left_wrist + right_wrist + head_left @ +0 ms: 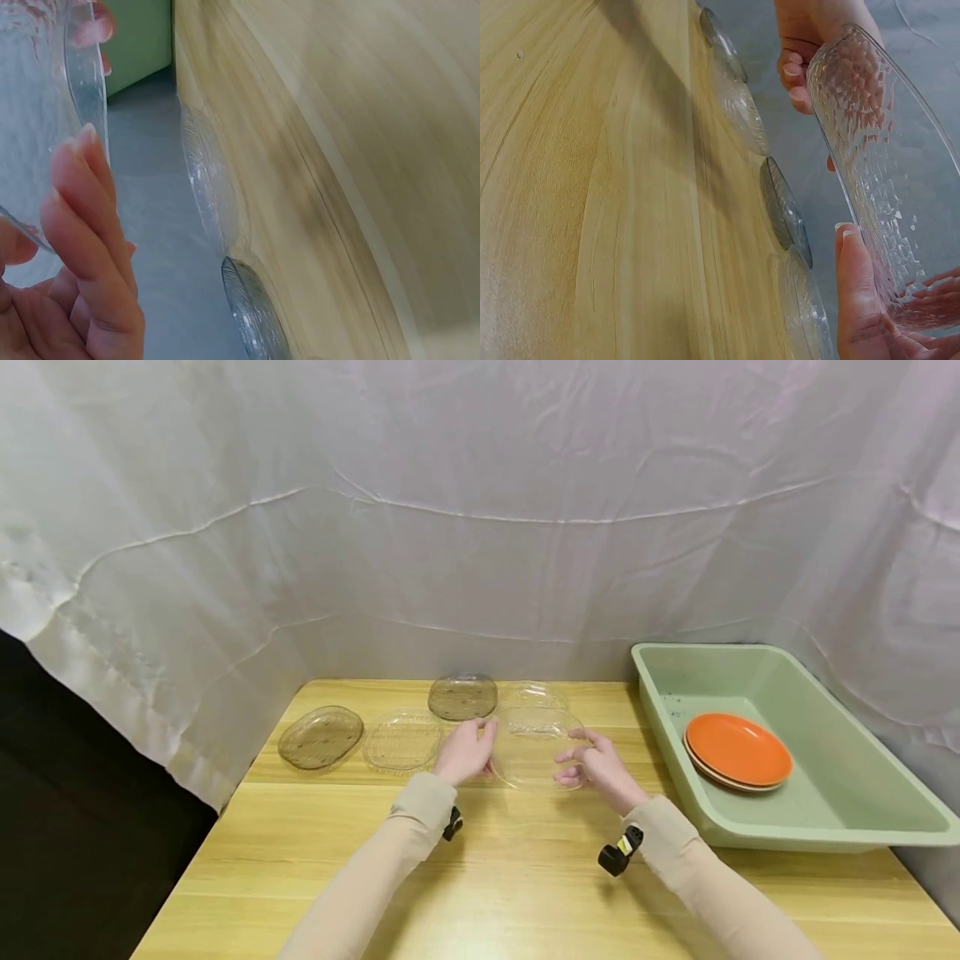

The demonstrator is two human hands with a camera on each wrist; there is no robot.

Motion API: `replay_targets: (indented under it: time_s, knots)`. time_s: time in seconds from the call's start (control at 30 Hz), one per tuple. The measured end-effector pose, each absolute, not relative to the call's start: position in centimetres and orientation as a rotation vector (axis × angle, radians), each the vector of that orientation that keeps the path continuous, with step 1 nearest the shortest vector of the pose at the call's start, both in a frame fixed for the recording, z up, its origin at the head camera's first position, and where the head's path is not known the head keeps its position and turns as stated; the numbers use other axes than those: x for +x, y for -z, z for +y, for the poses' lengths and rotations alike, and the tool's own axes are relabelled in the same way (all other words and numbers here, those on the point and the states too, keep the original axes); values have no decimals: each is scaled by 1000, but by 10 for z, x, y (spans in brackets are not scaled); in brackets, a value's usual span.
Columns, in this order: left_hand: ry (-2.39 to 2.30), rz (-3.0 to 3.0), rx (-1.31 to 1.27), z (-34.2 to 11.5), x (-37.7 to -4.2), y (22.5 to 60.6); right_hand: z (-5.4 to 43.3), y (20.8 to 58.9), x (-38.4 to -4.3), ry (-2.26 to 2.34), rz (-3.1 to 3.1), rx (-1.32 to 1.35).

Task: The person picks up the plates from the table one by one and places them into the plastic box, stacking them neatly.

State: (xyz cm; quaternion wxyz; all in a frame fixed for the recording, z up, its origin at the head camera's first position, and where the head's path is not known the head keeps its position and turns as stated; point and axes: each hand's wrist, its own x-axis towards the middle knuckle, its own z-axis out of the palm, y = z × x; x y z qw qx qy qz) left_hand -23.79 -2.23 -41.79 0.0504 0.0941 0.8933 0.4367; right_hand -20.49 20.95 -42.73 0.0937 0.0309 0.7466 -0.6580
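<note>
A clear plate with a rippled surface [534,747] is held up over the wooden table between both hands. At its left edge my left hand [465,753] grips it, the fingers [88,225] lying along one side in the left wrist view. My right hand [600,767] holds the opposite edge. In the right wrist view its thumb [855,281] is at the rim, and fingers show through the clear plate. Behind the held plate, a smoky grey plate [462,697] and another clear plate [551,693] rest on the table.
To the left lie a second clear plate [403,742] and a brownish tinted plate [321,739]. A green tub [832,837] stands at the right, with an orange plate [738,747] stacked on pale ones inside. Grey curtain [480,568] hangs along the table's back edge.
</note>
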Motion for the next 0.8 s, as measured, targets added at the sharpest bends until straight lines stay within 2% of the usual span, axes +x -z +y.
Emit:
replay_targets:
  time_s: [0.37,0.8]
  knots:
    - [-1293,2789,259,-21,-240,420,223,417,-199,2002,2157,85]
    - [-1259,2858,375,-3,-239,420,247,380,-186,2062,2112,73]
